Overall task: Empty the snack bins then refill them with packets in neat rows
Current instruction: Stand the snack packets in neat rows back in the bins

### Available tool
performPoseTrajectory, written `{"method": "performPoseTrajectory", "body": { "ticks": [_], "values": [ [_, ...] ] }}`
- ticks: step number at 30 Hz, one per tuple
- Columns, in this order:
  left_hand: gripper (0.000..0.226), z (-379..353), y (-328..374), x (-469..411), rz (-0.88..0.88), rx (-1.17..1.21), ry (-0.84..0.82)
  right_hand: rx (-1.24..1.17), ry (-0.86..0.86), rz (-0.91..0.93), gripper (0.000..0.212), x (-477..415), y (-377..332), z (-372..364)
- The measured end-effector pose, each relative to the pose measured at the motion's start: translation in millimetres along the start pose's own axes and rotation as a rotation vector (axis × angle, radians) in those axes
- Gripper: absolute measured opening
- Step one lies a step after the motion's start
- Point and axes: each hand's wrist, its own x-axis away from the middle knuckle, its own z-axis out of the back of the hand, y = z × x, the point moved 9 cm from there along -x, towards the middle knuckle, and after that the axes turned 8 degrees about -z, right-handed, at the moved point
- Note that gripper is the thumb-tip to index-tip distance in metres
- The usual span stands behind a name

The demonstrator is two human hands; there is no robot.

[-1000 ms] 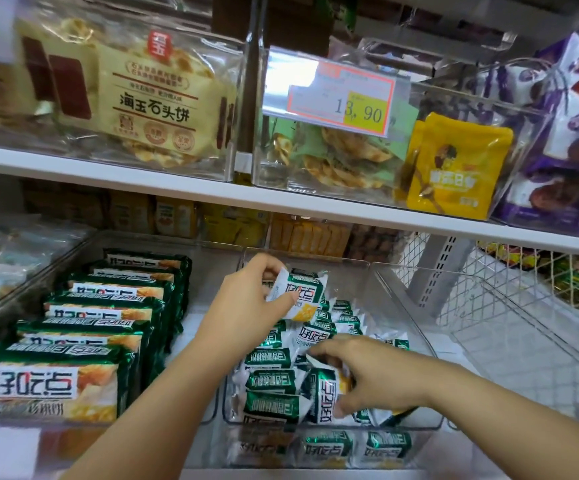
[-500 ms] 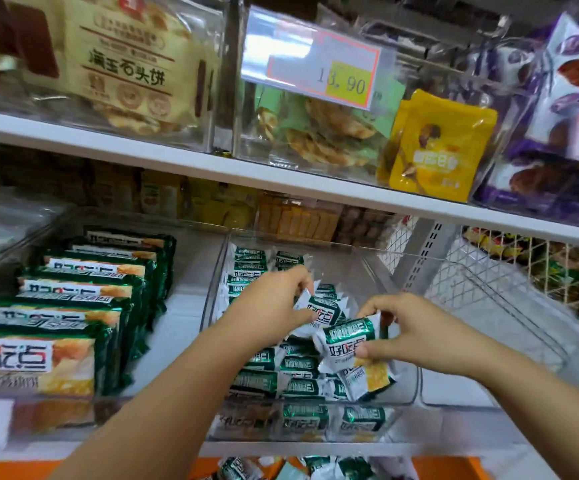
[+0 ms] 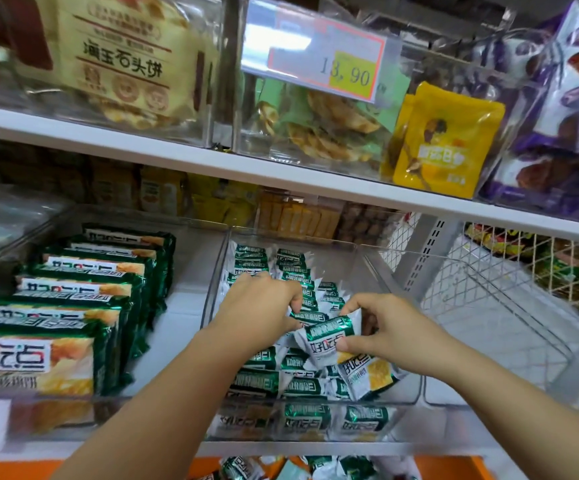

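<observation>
The right hand [image 3: 385, 329] pinches a green packet [image 3: 329, 337] — left hand [image 3: 263, 303] curls round packets [image 3: 310, 318] in the bin [image 3: 298, 239].

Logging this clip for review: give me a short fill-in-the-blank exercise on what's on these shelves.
The right hand pinches a small ____-and-white packet.
The price tag above reads ____.
The pouch right of that tag is ____.
Missing: green; 13.90; yellow.

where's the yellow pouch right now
In the head view, the yellow pouch is on the upper shelf, right of centre, below and right of the price tag and left of the purple bags.
</observation>
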Motion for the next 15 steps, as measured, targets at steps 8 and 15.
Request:
{"method": "performPoseTrajectory", "body": {
  "ticks": [8, 15],
  "values": [
    [0.017, 16, -12, 0, 0.005, -0.037, 0.023, 0.205, 0.085, 0.045, 0.042, -14, -7, -23],
    [0.054, -18, 9, 6, -0.098, 0.052, -0.223, 0.356, 0.125, 0.151, 0.032, -8, -22, -28]
  ]
}}
